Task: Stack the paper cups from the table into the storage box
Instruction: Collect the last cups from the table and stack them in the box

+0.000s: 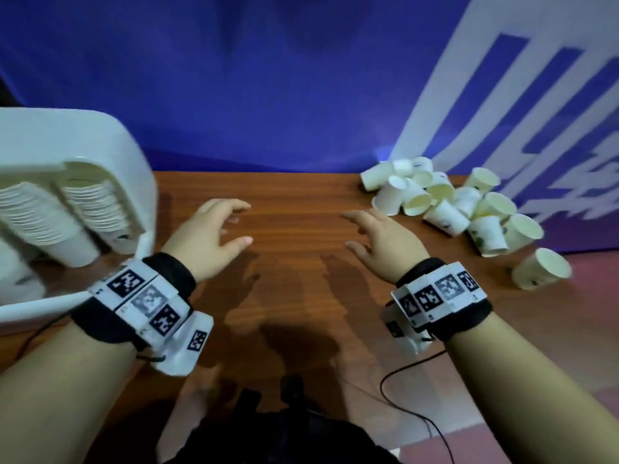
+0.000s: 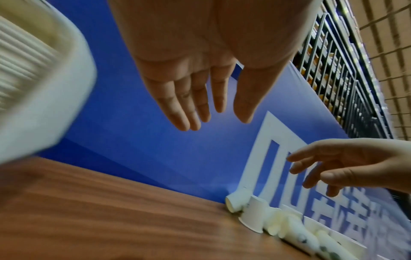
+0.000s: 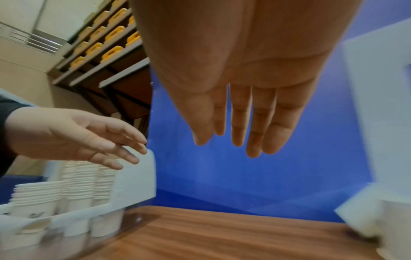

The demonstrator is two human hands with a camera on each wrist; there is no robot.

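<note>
Both hands empty, fingers spread, hovering over bare bench (image 1: 294, 296): left hand (image 1: 209, 236), right hand (image 1: 382, 244). Loose paper cups (image 1: 445, 209) heaped far right, mostly tipped over, nearer right hand. Storage box (image 1: 110, 139) with stacks hard left, beside left hand.

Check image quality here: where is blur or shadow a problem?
Head view: box smeared by motion, hands' shadows dark on the table, cups fairly sharp. Left wrist view: box heavily blurred, left hand clear. Right wrist view: stacks soft, right edge smeared.
</note>
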